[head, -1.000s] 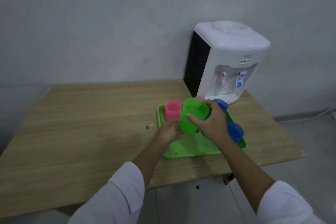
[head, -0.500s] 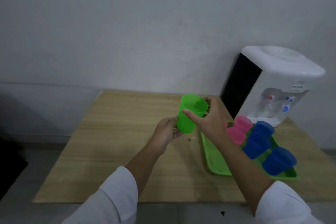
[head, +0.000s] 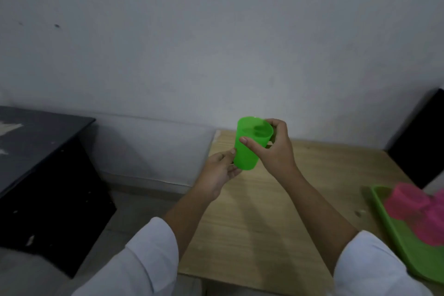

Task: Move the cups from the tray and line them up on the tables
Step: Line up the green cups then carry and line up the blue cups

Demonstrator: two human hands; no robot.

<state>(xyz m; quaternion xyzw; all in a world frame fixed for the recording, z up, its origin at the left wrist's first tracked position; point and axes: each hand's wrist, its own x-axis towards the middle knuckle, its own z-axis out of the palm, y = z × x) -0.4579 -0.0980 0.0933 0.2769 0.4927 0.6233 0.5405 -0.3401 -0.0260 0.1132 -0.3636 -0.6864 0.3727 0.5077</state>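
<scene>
I hold a green cup [head: 247, 151] upright in the air above the left end of the wooden table [head: 276, 218]. My right hand [head: 274, 149] grips its rim and upper wall, thumb on the near side. My left hand [head: 219, 170] holds the cup's base between thumb and fingers. A second cup looks nested inside it. At the right edge lies the green tray [head: 408, 243] with pink cups [head: 413, 209] on it, blurred.
A dark table [head: 40, 142] stands to the left, separated from the wooden table by a gap of floor. A black-sided appliance [head: 418, 142] sits at the far right against the grey wall.
Both hands have carried the green cup off the tray and leftward to the table's left end. The view swung left, so the tray slid to the right edge and the dark table appeared.
</scene>
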